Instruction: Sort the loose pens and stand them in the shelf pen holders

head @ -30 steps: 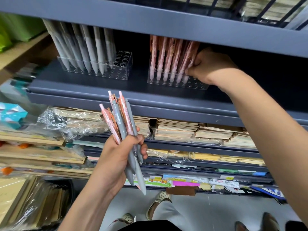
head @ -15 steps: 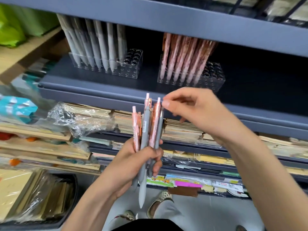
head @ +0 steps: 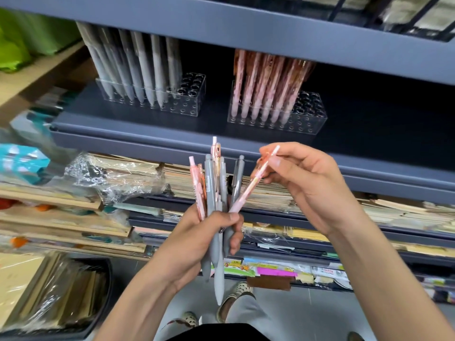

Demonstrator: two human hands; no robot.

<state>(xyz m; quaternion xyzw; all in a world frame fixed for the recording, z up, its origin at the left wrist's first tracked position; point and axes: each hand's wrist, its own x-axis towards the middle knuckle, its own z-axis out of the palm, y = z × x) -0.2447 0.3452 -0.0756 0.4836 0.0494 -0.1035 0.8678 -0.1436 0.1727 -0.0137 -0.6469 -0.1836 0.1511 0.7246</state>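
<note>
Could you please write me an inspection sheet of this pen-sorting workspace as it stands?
Surface: dark grey metal shelf carrying both holders.
Job's things: clear plastic holder of grey pens; clear plastic holder of pink pens; both have free holes at their right ends.
Clutter: plastic-wrapped paper stacks on the lower shelves.
Grippers: left hand grips a mixed bundle of grey and pink pens; right hand pinches one pink pen.
Cables: nothing seen.
Surroundings: grey floor.
</note>
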